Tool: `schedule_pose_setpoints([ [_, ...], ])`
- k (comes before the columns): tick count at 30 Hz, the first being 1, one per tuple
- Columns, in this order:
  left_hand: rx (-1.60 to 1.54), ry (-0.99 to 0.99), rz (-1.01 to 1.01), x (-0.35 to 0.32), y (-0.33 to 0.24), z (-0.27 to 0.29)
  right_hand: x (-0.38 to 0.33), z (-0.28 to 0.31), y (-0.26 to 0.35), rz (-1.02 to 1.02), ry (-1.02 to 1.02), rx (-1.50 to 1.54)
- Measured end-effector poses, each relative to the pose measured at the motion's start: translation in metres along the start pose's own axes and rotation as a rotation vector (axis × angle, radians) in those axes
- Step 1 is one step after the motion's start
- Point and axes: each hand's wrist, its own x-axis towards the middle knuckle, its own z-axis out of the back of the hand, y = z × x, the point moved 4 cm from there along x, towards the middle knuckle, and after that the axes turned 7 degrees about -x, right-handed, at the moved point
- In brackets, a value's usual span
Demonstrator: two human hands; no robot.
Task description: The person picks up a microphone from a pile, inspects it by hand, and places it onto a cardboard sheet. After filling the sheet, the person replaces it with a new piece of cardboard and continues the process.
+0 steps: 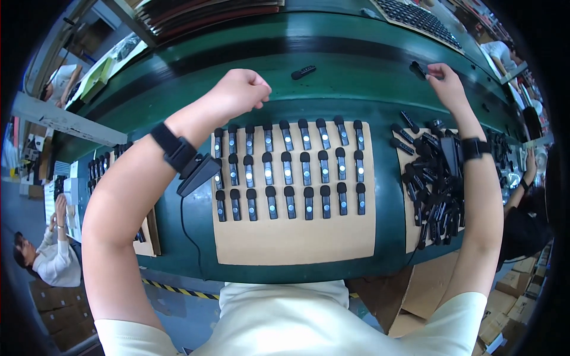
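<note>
My left hand (242,92) is over the green surface beyond the cardboard sheet, fingers curled closed; whatever they may hold is hidden. Out at the far right, my right hand (446,86) has thumb and fingers closed at the end of a small black microphone (418,69). Another black microphone (304,73) lies alone on the green surface, to the right of my left hand. Between my arms, a cardboard sheet (297,243) carries three neat rows of black microphones (287,169) with rounded foam tips and shiny round spots.
A jumbled heap of black microphones (436,196) covers another cardboard sheet (411,237) by my right forearm. A black cable (190,234) hangs from my left wrist device (199,175). More sheets (149,237) lie at left. A tray of small parts (418,24) is far right. Other people sit on both sides.
</note>
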Motion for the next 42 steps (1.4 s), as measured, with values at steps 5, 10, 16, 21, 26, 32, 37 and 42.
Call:
schedule_pose_setpoints([
  [5, -0.004, -0.076, 0.025, 0.048, 0.021, -0.009, 0.072, -0.037, -0.042, -0.214, 0.104, -0.220],
  [10, 0.155, -0.129, 0.055, 0.081, 0.024, -0.017, 0.091, -0.076, -0.062, -0.213, 0.105, -0.336],
  [16, 0.361, -0.255, 0.029, 0.105, 0.036, -0.026, 0.096, -0.104, -0.066, -0.272, 0.121, -0.481],
  [21, 0.457, -0.276, 0.027, 0.131, 0.056, -0.028, 0.105, -0.124, -0.075, -0.296, 0.198, -0.477],
  [26, 0.465, -0.201, 0.141, 0.146, 0.056, -0.022, 0.112, -0.121, -0.058, -0.176, 0.249, -0.554],
  [32, 0.279, -0.148, 0.123, 0.108, 0.027, -0.020, 0.083, -0.080, 0.046, -0.275, 0.433, 0.195],
  [37, -0.219, 0.083, -0.074, 0.005, 0.005, -0.031, -0.020, -0.049, 0.165, 0.009, 0.508, 0.764],
  [42, -0.390, 0.210, -0.194, -0.114, 0.005, -0.047, -0.161, -0.014, 0.242, 0.184, 0.575, 0.822],
])
